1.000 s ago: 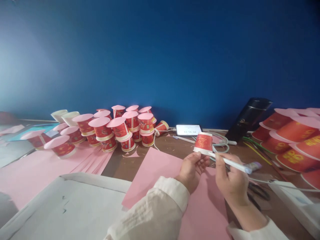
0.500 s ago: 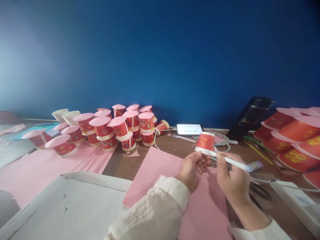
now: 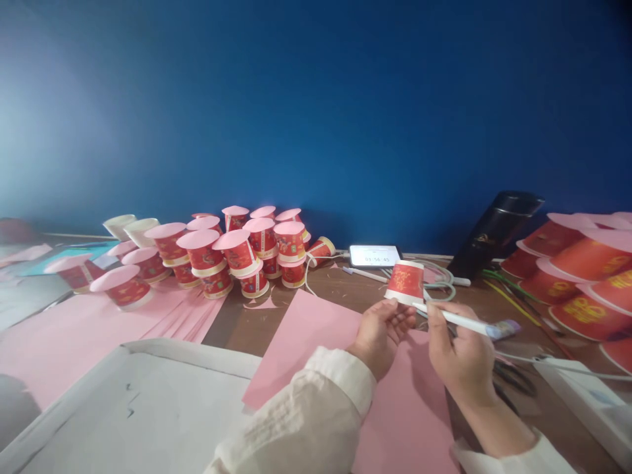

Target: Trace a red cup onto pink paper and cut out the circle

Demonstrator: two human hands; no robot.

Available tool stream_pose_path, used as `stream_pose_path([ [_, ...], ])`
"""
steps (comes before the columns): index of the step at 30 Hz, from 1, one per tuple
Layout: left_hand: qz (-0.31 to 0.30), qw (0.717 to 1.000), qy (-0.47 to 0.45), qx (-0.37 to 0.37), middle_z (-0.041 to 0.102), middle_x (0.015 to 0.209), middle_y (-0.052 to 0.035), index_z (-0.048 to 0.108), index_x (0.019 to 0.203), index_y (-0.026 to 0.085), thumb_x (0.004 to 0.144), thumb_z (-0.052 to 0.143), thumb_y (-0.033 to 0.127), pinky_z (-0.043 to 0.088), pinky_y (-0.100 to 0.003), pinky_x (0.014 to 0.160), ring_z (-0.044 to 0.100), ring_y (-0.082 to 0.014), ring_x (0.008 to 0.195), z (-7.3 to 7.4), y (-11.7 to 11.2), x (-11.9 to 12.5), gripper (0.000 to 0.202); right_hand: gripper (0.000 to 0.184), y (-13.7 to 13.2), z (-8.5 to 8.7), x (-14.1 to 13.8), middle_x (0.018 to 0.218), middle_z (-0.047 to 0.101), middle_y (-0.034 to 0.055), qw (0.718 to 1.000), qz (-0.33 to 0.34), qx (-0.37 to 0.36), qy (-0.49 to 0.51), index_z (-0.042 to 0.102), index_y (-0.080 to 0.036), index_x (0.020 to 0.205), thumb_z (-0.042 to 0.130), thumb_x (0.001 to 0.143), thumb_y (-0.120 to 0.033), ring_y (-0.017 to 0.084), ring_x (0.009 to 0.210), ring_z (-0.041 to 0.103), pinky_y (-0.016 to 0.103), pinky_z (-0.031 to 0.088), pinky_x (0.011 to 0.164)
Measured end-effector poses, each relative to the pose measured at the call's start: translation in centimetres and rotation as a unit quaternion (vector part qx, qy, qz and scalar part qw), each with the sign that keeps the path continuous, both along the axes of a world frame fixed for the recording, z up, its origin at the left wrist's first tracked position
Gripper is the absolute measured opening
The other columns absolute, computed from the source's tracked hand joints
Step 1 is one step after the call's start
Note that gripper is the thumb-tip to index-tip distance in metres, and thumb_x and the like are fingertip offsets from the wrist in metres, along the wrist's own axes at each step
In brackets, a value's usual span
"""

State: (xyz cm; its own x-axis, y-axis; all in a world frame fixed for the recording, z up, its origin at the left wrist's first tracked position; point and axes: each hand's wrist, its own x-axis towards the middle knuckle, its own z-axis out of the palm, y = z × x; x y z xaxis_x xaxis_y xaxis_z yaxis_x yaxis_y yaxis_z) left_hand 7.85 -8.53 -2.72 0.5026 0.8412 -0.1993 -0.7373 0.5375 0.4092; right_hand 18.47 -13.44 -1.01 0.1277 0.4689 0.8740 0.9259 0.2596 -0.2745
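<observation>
Above the pink paper sheet (image 3: 399, 421) is a red paper cup (image 3: 405, 282), upside down with its white rim at the bottom. My left hand (image 3: 382, 332) has its thumb at that rim and its fingers curled below, gripping the cup. Between the thumb and fingers of my right hand (image 3: 461, 349) is a white pen (image 3: 464, 321), its tip pointing left at the lower edge of the cup. Whether the tip touches the cup or my left fingertips cannot be made out.
Red cups topped with pink paper discs (image 3: 200, 247) stand stacked at left. More red cups (image 3: 587, 306) fill the right side. A lit phone (image 3: 375, 255), a black flask (image 3: 496, 230) and a cable (image 3: 447, 280) lie behind. A white box lid (image 3: 172, 408) sits front left.
Both hands, the cup and the pen stay almost where they were. The pen has shifted only very slightly.
</observation>
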Motion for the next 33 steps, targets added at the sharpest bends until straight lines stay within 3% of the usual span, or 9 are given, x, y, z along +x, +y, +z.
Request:
stream_pose_path([
  [21,0.008,1.0,0.009,-0.009,0.066,0.077,-0.0079,0.066,0.081,0.01,0.079,0.067,0.017,0.053,-0.025,0.077,0.067,-0.0149,0.076,0.16,0.02,0.05,0.008,0.014,-0.1,0.01,-0.08,0.083,0.068,0.0082,1.0,-0.019,0.011,0.003,0.062,-0.017,0.092,0.052,0.095,-0.027,0.021,0.075,0.066,0.031,0.05,0.068],
  [28,0.004,1.0,0.009,-0.022,0.067,0.077,-0.0084,0.065,0.082,0.009,0.084,0.061,0.017,0.053,-0.024,0.077,0.067,-0.0136,0.072,0.34,0.02,-0.04,0.009,0.016,-0.36,0.24,0.33,0.085,0.068,0.0091,0.998,-0.056,0.023,0.036,0.064,-0.017,0.092,0.053,0.094,-0.028,0.022,0.079,0.065,0.036,0.051,0.076],
  [33,0.006,1.0,0.005,-0.027,0.066,0.075,-0.0074,0.065,0.081,0.01,0.082,0.065,0.019,0.053,-0.025,0.076,0.067,-0.0147,0.075,0.3,0.01,-0.02,0.009,0.015,-0.22,0.14,-0.03,0.083,0.067,0.0082,0.999,-0.016,0.013,0.029,0.062,-0.017,0.092,0.051,0.095,-0.027,0.021,0.078,0.065,0.032,0.05,0.071],
])
